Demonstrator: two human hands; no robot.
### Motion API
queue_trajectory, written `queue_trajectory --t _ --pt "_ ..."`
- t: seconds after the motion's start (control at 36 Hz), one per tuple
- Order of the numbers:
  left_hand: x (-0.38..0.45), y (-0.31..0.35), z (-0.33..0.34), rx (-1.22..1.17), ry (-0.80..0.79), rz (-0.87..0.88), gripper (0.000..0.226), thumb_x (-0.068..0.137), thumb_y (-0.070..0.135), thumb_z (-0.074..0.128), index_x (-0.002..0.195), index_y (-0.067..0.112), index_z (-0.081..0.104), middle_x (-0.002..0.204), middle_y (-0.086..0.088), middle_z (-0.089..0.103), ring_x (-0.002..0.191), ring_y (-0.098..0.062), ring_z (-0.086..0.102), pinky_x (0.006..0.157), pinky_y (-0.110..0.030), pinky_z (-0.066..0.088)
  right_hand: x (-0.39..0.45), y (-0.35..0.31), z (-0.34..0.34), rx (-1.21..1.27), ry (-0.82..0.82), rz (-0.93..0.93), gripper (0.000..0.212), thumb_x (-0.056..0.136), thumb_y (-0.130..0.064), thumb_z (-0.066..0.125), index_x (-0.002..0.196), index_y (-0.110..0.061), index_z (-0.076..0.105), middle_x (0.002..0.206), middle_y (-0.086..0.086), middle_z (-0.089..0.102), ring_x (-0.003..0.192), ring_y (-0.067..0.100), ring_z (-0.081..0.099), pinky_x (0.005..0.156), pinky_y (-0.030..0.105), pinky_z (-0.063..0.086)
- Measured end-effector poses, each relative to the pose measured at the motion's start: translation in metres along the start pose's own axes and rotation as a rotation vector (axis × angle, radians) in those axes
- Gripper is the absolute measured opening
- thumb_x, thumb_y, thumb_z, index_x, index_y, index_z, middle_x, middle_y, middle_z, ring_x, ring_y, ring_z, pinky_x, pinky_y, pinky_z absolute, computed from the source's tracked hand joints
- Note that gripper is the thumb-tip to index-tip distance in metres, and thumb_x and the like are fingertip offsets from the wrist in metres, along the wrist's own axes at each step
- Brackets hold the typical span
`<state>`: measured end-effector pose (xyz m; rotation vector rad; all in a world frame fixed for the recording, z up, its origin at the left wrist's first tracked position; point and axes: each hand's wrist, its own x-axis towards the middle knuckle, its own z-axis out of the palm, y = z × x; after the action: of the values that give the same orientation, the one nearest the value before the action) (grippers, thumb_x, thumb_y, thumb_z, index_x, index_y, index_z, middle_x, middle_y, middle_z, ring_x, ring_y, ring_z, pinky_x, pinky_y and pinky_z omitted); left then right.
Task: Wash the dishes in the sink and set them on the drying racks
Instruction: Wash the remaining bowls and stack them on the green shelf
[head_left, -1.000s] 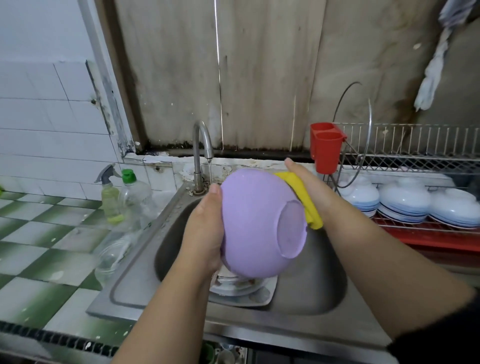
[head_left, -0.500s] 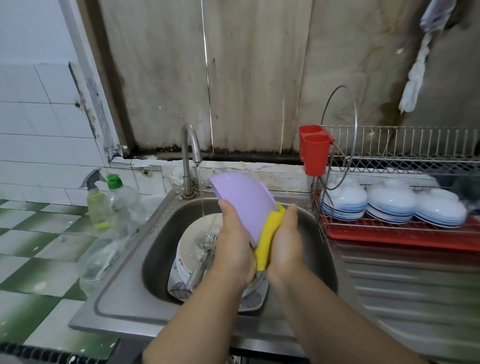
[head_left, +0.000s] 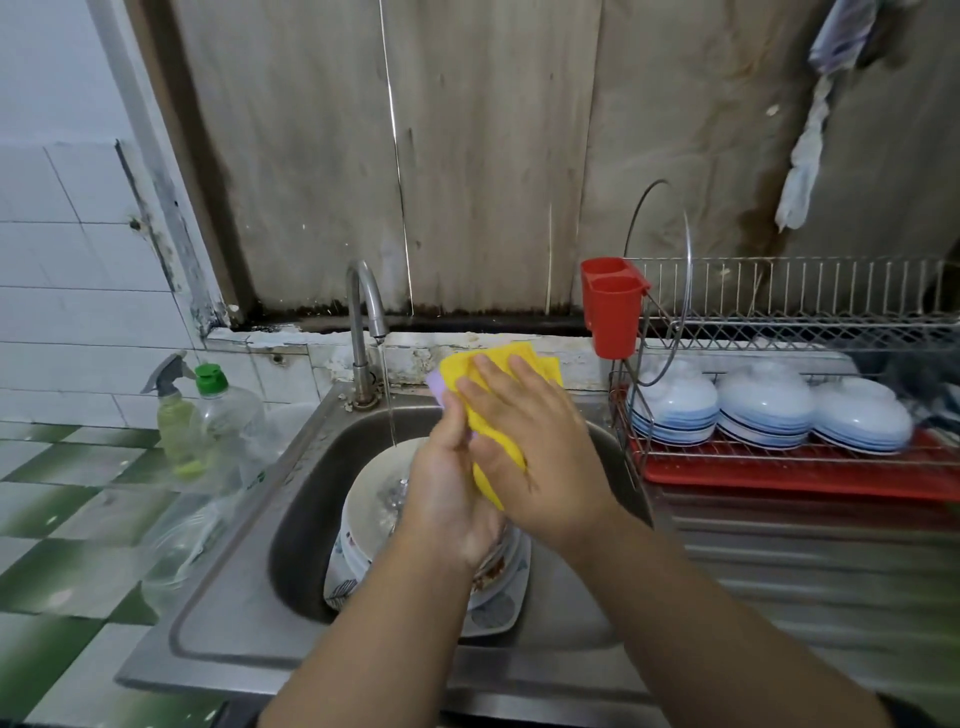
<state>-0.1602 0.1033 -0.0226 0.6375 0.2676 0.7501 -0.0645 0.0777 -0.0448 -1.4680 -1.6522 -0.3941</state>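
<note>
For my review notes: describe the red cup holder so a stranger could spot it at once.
Start at the steel sink and look right to the wire dish rack. The red cup holder hangs on the rack's upper left corner, above the upturned white bowls. It alone is a tall red tub with two open pockets.

We see a green-checked tiled desk (head_left: 62, 499) around the steel sink (head_left: 234, 613). On it stand a spray bottle (head_left: 174, 415) and a green-capped bottle (head_left: 223, 415). A dish rack (head_left: 779, 467) sits right.
</note>
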Motion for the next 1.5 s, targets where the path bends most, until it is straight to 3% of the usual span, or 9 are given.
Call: queue_trajectory --t 0.19,0.31,0.44,0.61,0.81,0.97,1.19,1.42,1.5 --pt "0.001 -0.002 -0.010 -0.099 0.005 0.052 0.058 0.099 0.048 0.025 0.110 0.002 0.058 0.099 -0.017 0.071 0.083 -0.025 0.072 0.070 -0.038 0.058 -0.029 0.011 0.022 0.749 0.334 0.466 0.056 0.094 -0.061 0.031 0.140 -0.031 0.041 0.148 -0.003 0.041 0.140 0.016 0.032 0.116 0.047 0.023" --pt "-0.002 0.001 -0.014 -0.043 0.009 0.069 0.051 0.098 0.046 0.028 0.112 0.006 0.058 0.102 -0.013 0.072 0.086 -0.024 0.071 0.072 -0.039 0.058 -0.015 0.028 0.009 1.423 0.283 1.024 0.051 0.098 -0.048 0.024 0.118 -0.022 0.063 0.102 -0.003 0.071 0.091 0.013 0.067 0.078 0.028 0.052" --pt "-0.008 0.010 -0.013 0.188 -0.037 0.028 0.043 0.097 0.042 0.029 0.108 0.013 0.059 0.098 -0.005 0.074 0.085 -0.019 0.071 0.081 -0.043 0.051 0.015 0.046 -0.017 1.308 0.083 1.167 0.031 0.070 -0.031 0.075 0.066 -0.014 0.049 0.050 0.002 0.055 0.048 0.018 0.056 0.051 0.014 0.041" --pt "-0.010 0.014 -0.001 0.472 -0.053 0.003 0.039 0.091 0.037 0.042 0.123 0.016 0.052 0.102 0.001 0.073 0.089 -0.016 0.070 0.079 -0.037 0.056 0.046 0.067 -0.029 1.016 -0.023 1.378 0.023 0.083 -0.027 0.049 0.062 -0.018 0.050 0.061 0.005 0.055 0.058 0.026 0.054 0.064 0.027 0.046" --pt "-0.007 0.005 0.014 0.614 -0.018 -0.016 0.036 0.099 0.035 0.038 0.126 0.016 0.051 0.111 -0.004 0.066 0.098 -0.019 0.064 0.089 -0.034 0.051 0.070 0.042 -0.052 0.839 -0.140 1.156 0.024 0.089 -0.027 0.047 0.067 -0.018 0.045 0.063 0.008 0.046 0.056 0.023 0.047 0.059 0.028 0.040" --pt "-0.001 -0.003 0.025 0.320 0.028 -0.094 0.059 0.097 0.051 0.025 0.126 0.009 0.055 0.104 -0.009 0.070 0.091 -0.020 0.067 0.077 -0.032 0.055 0.047 0.015 -0.054 0.391 -0.206 0.683 0.035 0.086 -0.042 0.043 0.110 -0.032 0.065 0.124 -0.004 0.051 0.113 0.014 0.049 0.107 0.034 0.035" --pt "0.001 -0.007 0.037 0.065 -0.037 -0.060 0.095 0.081 0.079 0.006 0.113 0.009 0.062 0.104 -0.014 0.071 0.091 -0.026 0.069 0.083 -0.036 0.050 -0.001 0.008 -0.080 -0.152 -0.362 0.143 0.068 0.070 -0.063 0.018 0.137 -0.055 0.019 0.128 -0.009 0.031 0.112 0.010 0.021 0.085 0.019 0.011" --pt "-0.007 -0.022 0.062 -0.015 -0.031 -0.065 0.046 0.094 0.044 0.043 0.096 0.002 0.063 0.092 -0.018 0.071 0.083 -0.028 0.070 0.086 -0.047 0.046 -0.015 0.012 -0.118 -0.054 -0.461 0.071 0.081 0.063 -0.073 0.039 0.135 -0.049 0.011 0.135 -0.041 0.008 0.122 -0.006 0.010 0.101 0.022 0.008" --pt "-0.011 -0.028 0.076 -0.018 0.056 -0.087 0.030 0.098 0.027 0.044 0.098 0.002 0.061 0.080 -0.017 0.072 0.082 -0.027 0.066 0.074 -0.045 0.047 -0.014 0.011 -0.135 -0.059 -0.487 0.110 0.094 0.056 -0.074 0.048 0.137 -0.048 0.009 0.144 -0.022 0.019 0.132 -0.002 0.009 0.109 0.028 0.013"
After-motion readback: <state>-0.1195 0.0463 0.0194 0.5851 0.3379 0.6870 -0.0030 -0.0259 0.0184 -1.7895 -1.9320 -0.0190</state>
